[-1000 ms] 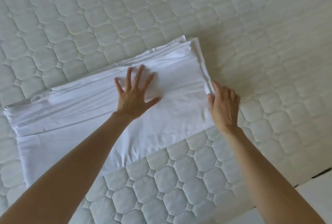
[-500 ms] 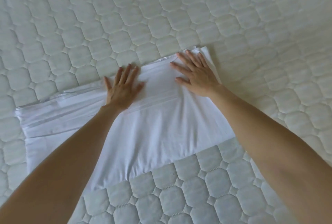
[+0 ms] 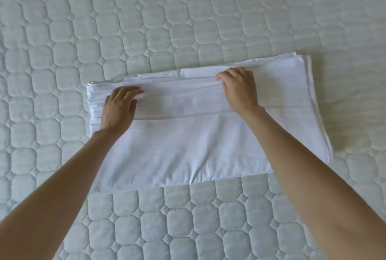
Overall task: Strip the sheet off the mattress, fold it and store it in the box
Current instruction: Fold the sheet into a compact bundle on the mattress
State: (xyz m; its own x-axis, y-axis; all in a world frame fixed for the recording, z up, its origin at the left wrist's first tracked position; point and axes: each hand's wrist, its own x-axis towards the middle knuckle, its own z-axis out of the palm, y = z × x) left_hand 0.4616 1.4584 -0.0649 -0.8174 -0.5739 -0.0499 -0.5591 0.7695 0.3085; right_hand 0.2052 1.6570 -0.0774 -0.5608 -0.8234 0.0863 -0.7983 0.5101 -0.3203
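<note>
The white sheet [image 3: 188,147] lies folded into a thick rectangle on the quilted mattress [image 3: 146,19]. A band along its far side is doubled over toward me. My left hand [image 3: 119,107] rests on that band near the sheet's left end, fingers fairly straight and pointing right. My right hand [image 3: 238,89] sits at the far fold right of the middle, its fingers curled over the fabric edge and gripping it. No box is in view.
The pale quilted mattress surface surrounds the sheet on every side and fills the frame. My two bare forearms reach in from the lower corners.
My left hand has slid left along the sheet. My right hand went from lying flat near the right corner to curling over the far fold. The sheet now sits squarer to me.
</note>
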